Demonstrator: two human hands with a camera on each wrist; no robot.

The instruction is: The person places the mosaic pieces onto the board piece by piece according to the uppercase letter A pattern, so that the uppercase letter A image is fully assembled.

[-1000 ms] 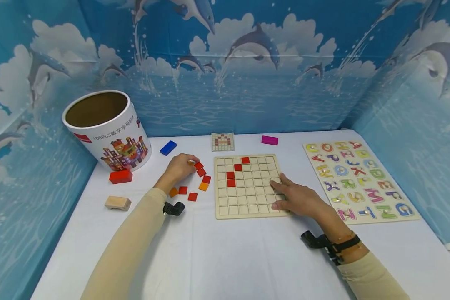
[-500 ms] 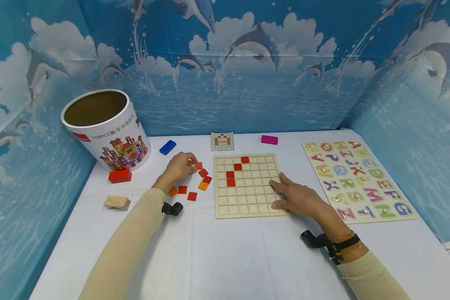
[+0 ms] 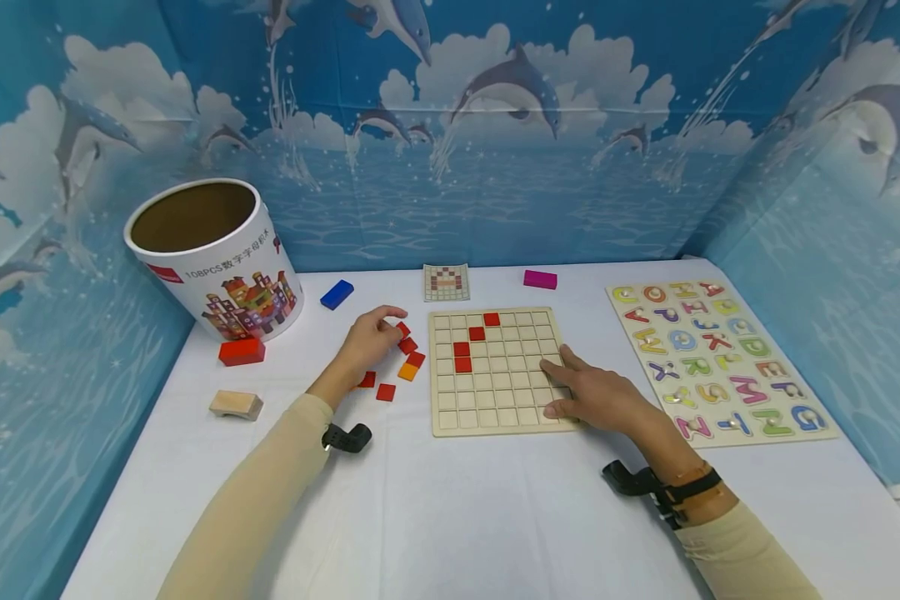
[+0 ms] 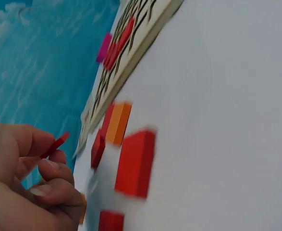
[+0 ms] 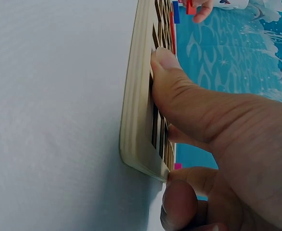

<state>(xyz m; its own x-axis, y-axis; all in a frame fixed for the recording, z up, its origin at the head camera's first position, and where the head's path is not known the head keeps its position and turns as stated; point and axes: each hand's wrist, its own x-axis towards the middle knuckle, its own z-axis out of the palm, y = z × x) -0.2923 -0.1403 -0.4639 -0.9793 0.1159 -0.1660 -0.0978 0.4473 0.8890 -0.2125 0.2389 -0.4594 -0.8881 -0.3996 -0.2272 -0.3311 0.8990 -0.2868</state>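
Note:
My left hand (image 3: pixel 367 340) is raised over a scatter of loose tiles left of the board. Its fingertips pinch a thin red square tile (image 4: pixel 59 144), edge-on in the left wrist view. Below lie an orange tile (image 3: pixel 407 372) and several red ones, one red tile (image 3: pixel 386 392) nearest the front. My right hand (image 3: pixel 603 396) rests on the right side of the wooden grid board (image 3: pixel 487 432), thumb and index finger on its face. In the right wrist view, the thumb presses the board's surface and other fingers bend beside its corner. Several red tiles sit in the board's upper-left squares.
A small pattern card (image 3: pixel 446 283) lies behind the board, with a magenta block (image 3: pixel 540 279) to its right. An alphabet puzzle board (image 3: pixel 720 367) lies at the right. A large tub (image 3: pixel 247 283) and blue (image 3: pixel 337 294), red (image 3: pixel 242 352) and plain wooden (image 3: pixel 236 405) blocks stand at the left.
My left hand has lifted from among the tiles and shifted slightly right with a red tile between its fingertips. The wrist now covers the orange tile at the left. The right hand stays put.

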